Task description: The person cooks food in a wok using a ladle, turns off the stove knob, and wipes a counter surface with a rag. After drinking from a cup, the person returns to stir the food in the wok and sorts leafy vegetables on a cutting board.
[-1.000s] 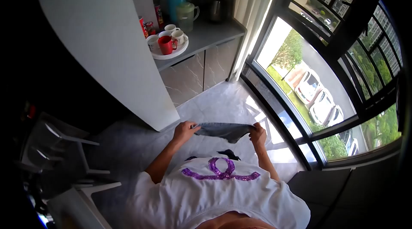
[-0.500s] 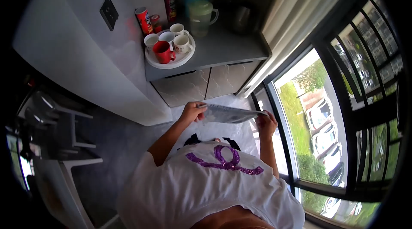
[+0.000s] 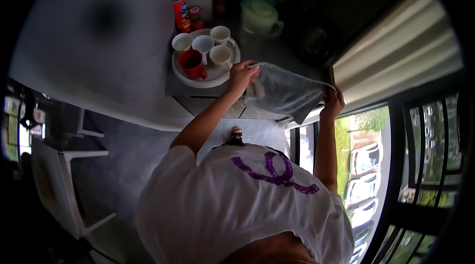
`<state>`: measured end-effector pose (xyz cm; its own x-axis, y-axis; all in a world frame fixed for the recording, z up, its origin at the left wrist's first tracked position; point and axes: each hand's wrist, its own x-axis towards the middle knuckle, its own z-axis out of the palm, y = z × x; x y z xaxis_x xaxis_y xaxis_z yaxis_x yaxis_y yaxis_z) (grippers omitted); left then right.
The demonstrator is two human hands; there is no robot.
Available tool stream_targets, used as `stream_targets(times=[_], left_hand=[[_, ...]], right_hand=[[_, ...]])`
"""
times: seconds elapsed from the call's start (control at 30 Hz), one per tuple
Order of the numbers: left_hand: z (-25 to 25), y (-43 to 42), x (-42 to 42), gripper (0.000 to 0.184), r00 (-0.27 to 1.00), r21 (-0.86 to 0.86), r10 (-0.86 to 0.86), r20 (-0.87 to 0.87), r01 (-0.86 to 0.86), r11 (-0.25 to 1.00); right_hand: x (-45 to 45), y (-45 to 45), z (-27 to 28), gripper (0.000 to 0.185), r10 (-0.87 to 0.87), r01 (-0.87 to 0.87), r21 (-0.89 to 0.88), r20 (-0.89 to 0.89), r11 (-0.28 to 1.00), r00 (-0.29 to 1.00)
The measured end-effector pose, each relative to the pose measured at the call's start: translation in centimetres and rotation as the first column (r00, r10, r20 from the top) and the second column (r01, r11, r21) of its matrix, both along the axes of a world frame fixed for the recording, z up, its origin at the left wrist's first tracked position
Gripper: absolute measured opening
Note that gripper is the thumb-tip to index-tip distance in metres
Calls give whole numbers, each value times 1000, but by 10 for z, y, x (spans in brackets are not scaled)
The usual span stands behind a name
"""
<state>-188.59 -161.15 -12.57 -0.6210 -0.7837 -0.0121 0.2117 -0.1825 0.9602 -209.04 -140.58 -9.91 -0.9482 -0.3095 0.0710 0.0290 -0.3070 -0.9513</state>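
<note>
Stretched between my hands is a thin, see-through sheet, perhaps a plastic bag or cover (image 3: 284, 88), its upper edge taut and its lower part hanging. My left hand (image 3: 242, 77) pinches its left corner, close to the front right of a round white tray (image 3: 205, 83). At the sheet's right corner my right hand (image 3: 332, 101) grips the edge, near the curtain. On the tray stand several white cups (image 3: 203, 44) and a red mug (image 3: 191, 63).
Behind the tray are a red snack canister (image 3: 180, 12) and a red-lidded jar (image 3: 195, 16). A pitcher with a green lid (image 3: 259, 15) and a dark kettle (image 3: 316, 41) stand farther right on the counter. A curtain (image 3: 396, 41) and window lie right; white chairs (image 3: 74, 189) left.
Both hands have risen with the sheet from above the floor to the counter's front edge. The sheet now hangs more spread out. My view has shifted closer to the counter.
</note>
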Motion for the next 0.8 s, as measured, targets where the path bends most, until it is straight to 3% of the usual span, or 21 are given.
stream_targets(times=[0.03, 0.1, 0.13, 0.17, 0.2, 0.23, 0.27, 0.3, 0.33, 0.43, 0.8], left_hand=[[-11, -11, -15, 35, 1000, 12, 27, 3, -27, 1000], [-32, -33, -40, 54, 939, -428, 178, 296, -36, 903], [-41, -35, -46, 54, 931, -420, 201, 306, -58, 906], [-50, -32, -50, 60, 888, -633, 254, 383, 52, 772], [-60, -29, -49, 67, 836, -785, 323, 444, 189, 591], [-76, -26, -46, 67, 822, -778, 345, 453, 177, 602], [-94, -20, -41, 66, 751, -809, 370, 547, 359, 466], [-104, -16, -36, 66, 664, -779, 407, 627, 539, 322], [-104, -14, -35, 66, 642, -769, 424, 639, 538, 344], [-96, -10, -35, 67, 616, -735, 401, 678, 551, 396], [-95, -2, -32, 59, 638, -827, 529, 560, 469, 310]], right_hand=[[-10, -19, 2, 32, 63, -60, 44, -65, 997, 996], [-36, -57, -29, 46, 127, -107, 98, -222, 989, 967], [-63, -67, -76, 55, 240, -164, 224, -371, 961, 897], [-54, -77, -78, 56, 326, -40, 477, -534, 878, 780], [-60, -83, -101, 54, 460, 73, 595, -688, 801, 562], [-68, -88, -126, 52, 591, 215, 656, -750, 724, 296], [-60, -91, -129, 52, 606, 186, 663, -743, 725, 284], [-42, -94, -125, 50, 702, 289, 766, -642, 574, 308], [-33, -97, -124, 49, 776, 384, 832, -530, 400, 341], [-36, -99, -134, 50, 767, 389, 830, -535, 400, 353], [-37, -99, -132, 49, 782, 387, 835, -522, 390, 340]])
